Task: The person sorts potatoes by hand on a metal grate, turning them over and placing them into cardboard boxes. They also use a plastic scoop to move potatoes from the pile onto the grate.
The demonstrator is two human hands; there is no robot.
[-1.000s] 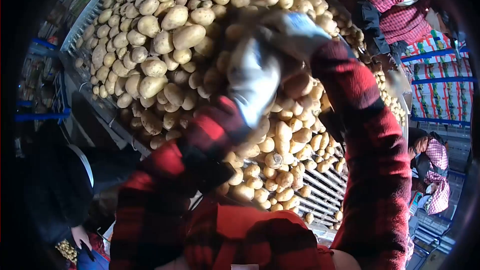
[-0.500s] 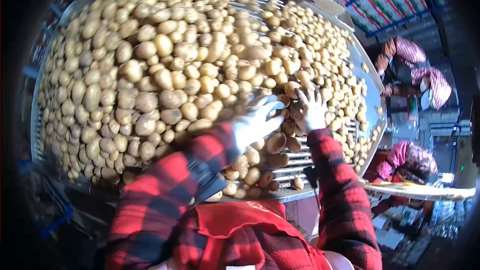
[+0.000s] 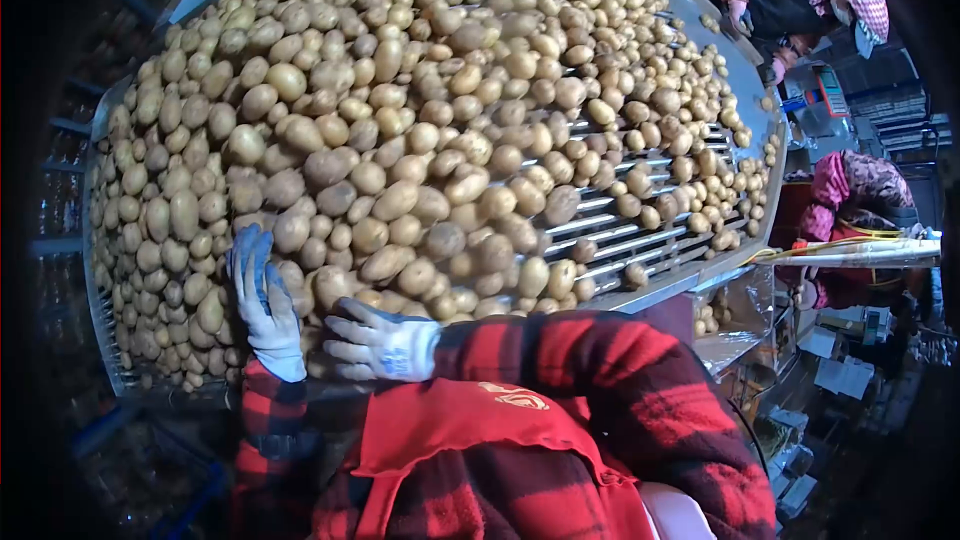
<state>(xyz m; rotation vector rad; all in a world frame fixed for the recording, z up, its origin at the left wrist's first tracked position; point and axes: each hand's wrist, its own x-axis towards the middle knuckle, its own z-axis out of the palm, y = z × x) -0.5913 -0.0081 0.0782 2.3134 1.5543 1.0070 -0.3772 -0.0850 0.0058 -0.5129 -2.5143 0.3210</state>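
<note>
Potatoes (image 3: 330, 170) lie heaped over a wide slatted metal table (image 3: 610, 250). My left hand (image 3: 266, 310), in a white and blue work glove, rests against potatoes at the near left of the heap, its fingers stretched away from me. Close beside it, my right hand (image 3: 385, 342) in a matching glove points left, fingers extended, at the heap's near edge. Neither hand grips a potato that I can see. Part of the right palm is hidden from view.
A metal rim (image 3: 735, 70) borders the table on the right. Beyond it, one person in a checked head covering (image 3: 862, 2) leans over the far side and another in a patterned pink top (image 3: 865, 185) bends lower down. A box of potatoes (image 3: 712, 312) stands below the near right corner.
Both hands have moved left from the middle right of the table to the near left, and come apart from the potatoes they were among. My view has shifted too; bars show more at right.
</note>
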